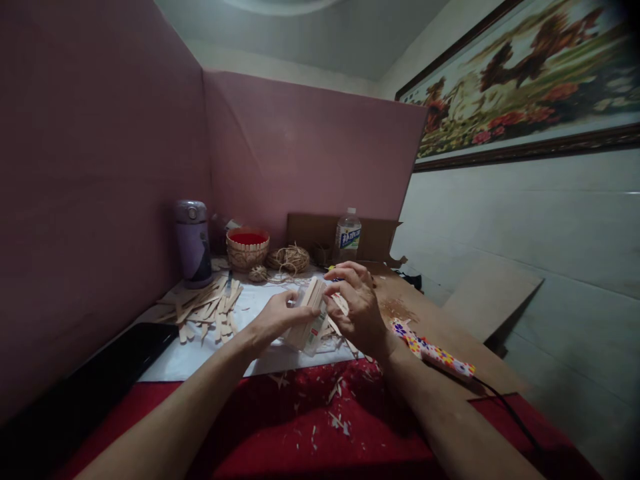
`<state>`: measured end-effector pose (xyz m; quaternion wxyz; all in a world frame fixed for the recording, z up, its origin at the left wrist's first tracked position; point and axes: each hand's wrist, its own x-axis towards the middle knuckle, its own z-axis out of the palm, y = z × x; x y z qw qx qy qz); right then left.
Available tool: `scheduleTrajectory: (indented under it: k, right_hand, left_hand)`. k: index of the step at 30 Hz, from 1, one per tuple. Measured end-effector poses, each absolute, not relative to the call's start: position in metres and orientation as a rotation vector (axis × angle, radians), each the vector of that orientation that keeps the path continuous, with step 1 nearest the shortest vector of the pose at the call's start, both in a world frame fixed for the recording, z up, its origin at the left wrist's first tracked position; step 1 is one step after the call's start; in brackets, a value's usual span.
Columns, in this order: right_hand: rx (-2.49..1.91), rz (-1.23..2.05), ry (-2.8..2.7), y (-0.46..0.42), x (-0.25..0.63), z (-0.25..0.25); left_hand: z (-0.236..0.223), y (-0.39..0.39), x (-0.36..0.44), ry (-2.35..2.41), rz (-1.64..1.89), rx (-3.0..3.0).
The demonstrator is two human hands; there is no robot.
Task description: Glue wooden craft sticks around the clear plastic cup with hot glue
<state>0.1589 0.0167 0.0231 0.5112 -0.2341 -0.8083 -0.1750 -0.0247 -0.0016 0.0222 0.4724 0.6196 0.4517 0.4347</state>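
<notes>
A clear plastic box [309,341] with a printed label is tilted over the white paper, and pale wooden craft sticks [313,295] line its upper side. My left hand [280,317] is closed around the box from the left, thumb lying across the sticks. On the other side, my right hand [357,303] has its fingers bent, with thumb and fingertips against the box's right edge. Whether a stick is pinched there is hidden. More loose craft sticks [215,310] are heaped to the left on the white paper [165,363].
A purple bottle [193,243], a basket with a red lining [248,253], twine [290,259] and a plastic drink bottle [349,237] stand behind. At right lies a flower-patterned corded tool [433,352]. A black phone-like slab [143,347] lies left. Wood scraps litter the red cloth [310,427].
</notes>
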Motion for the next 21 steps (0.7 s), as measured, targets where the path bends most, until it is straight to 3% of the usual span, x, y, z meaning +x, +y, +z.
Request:
scheduleTrajectory:
  k: [8, 16, 21]
  right_hand:
    - [-0.738, -0.380, -1.720, 0.027, 0.161, 0.020]
    - [-0.879, -0.379, -1.823, 0.034, 0.160, 0.009]
    - [-0.914, -0.379, -1.880, 0.037, 0.159, 0.002]
  left_hand:
    - [0.017, 0.004, -0.026, 0.921, 1.113, 1.261]
    - [0.019, 0.018, -0.044, 0.934, 1.515, 1.275]
    - [0.012, 0.028, -0.060, 0.959, 1.459, 1.327]
